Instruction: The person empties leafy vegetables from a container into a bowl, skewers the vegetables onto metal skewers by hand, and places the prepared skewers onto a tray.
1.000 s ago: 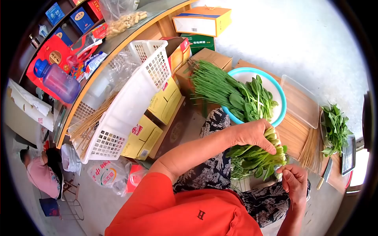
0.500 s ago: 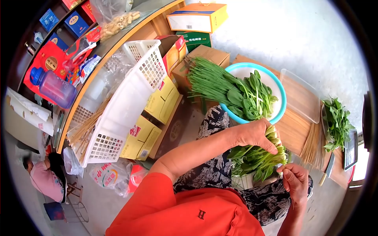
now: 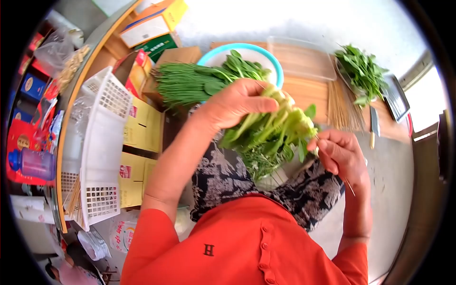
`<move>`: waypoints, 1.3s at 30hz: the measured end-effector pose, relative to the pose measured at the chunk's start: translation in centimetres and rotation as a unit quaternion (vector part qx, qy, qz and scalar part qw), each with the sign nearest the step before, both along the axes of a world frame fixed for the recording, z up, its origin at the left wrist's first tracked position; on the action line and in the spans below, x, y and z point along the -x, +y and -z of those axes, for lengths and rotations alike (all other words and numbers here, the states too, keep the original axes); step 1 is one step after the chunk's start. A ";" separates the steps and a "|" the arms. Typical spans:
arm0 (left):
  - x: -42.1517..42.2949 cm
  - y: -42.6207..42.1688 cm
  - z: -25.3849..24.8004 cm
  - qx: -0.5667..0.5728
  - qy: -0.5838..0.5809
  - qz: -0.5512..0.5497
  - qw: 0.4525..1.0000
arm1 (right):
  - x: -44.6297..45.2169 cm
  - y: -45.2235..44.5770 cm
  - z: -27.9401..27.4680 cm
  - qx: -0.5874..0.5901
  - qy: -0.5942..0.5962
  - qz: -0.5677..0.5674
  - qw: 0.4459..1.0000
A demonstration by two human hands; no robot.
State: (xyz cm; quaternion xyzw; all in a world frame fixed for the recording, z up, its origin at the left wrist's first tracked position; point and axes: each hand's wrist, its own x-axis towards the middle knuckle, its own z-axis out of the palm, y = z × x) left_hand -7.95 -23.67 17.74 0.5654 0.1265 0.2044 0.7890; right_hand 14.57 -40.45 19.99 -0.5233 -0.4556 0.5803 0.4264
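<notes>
My left hand (image 3: 242, 102) is closed around the pale stem ends of a bunch of leafy greens (image 3: 270, 128), held above my lap with the leaves hanging down. My right hand (image 3: 339, 147) pinches a thin bamboo skewer (image 3: 350, 186) at the right side of this bunch. One end of the skewer sticks out below that hand; its other end runs toward the greens, where the stems hide it. Beyond my left hand stands a white basin with a turquoise rim (image 3: 280, 71). Long green chives (image 3: 183, 83) and loose leafy greens (image 3: 242, 69) lie across it.
On the wooden board (image 3: 308, 97) lie a clear plastic lid (image 3: 304, 61) and a bundle of skewers (image 3: 343, 107). Farther right are more greens (image 3: 363, 73), a knife (image 3: 374, 123) and a dark tray (image 3: 396, 97). White plastic baskets (image 3: 102, 147) and yellow boxes (image 3: 142, 126) stand left. Another person (image 3: 76, 273) sits lower left.
The view has swung, so the basin and boxes appear farther left. My left hand and the greens have come up nearer the camera, and the right hand still pinches at the bunch's side.
</notes>
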 end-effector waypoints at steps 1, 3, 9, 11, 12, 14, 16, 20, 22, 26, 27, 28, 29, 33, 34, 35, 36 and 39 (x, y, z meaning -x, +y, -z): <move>-0.1 -0.3 -0.5 -0.005 -0.011 0.009 1.000 | -0.1 -0.3 -0.1 -0.017 0.009 -0.003 1.000; -0.2 -0.6 -0.9 -0.012 -0.018 0.017 1.000 | -0.4 -0.7 -0.3 -0.027 0.018 -0.003 0.999; -0.8 -1.0 -1.6 -0.040 -0.020 0.027 0.999 | -0.7 -1.7 -0.7 -0.033 0.030 -0.010 0.999; -0.8 -1.4 -1.5 -0.051 -0.021 0.028 0.998 | -0.5 -1.9 -0.6 -0.033 0.034 -0.007 0.999; -0.8 -1.5 -1.4 -0.063 -0.024 0.026 0.997 | -0.3 -2.0 -0.6 -0.034 0.027 -0.001 0.999; -0.8 -1.6 -1.4 -0.062 -0.016 0.022 0.998 | -0.2 -2.1 -0.5 -0.030 0.023 0.006 0.999; -0.9 -1.8 -1.4 -0.080 -0.005 0.016 0.997 | -0.2 -2.1 -0.3 -0.030 0.020 0.007 0.999; -0.9 -1.9 -1.1 -0.051 -0.046 0.005 0.998 | -0.3 -1.8 -0.2 -0.028 0.038 0.001 0.999; -1.1 -1.8 -0.9 -0.019 -0.065 -0.017 0.998 | -0.2 -1.6 -0.2 -0.029 0.034 0.003 0.999; -1.5 -1.5 -0.6 0.043 -0.066 -0.078 0.994 | -0.2 -0.9 0.0 -0.023 0.010 -0.006 1.000; -1.5 -1.5 -0.4 0.051 -0.063 -0.085 0.993 | -0.2 -0.8 0.1 -0.025 -0.007 -0.011 1.000; -1.7 -1.7 -0.7 0.066 -0.056 -0.110 0.990 | -0.3 -0.6 0.1 -0.041 -0.057 -0.011 0.997; -1.7 -1.7 -0.7 0.071 -0.052 -0.111 0.990 | -0.4 -0.5 0.1 -0.035 -0.059 -0.004 0.998; -2.2 -1.4 -0.1 0.091 -0.071 -0.110 0.987 | -0.2 1.0 -0.1 -0.237 -0.346 0.044 0.907; -2.5 -1.5 -0.1 0.077 -0.060 -0.121 0.988 | -0.1 1.5 0.2 -0.286 -0.393 0.060 0.872; -2.7 -1.6 -0.1 0.064 -0.048 -0.131 0.988 | 0.0 1.9 0.3 -0.333 -0.439 0.076 0.831; -2.9 -1.7 -0.1 0.062 -0.055 -0.125 0.989 | 0.3 2.3 0.3 -0.323 -0.438 0.086 0.834; -3.3 -2.1 -0.2 0.069 -0.059 -0.140 0.986 | 0.4 3.2 0.9 -0.302 -0.436 0.079 0.844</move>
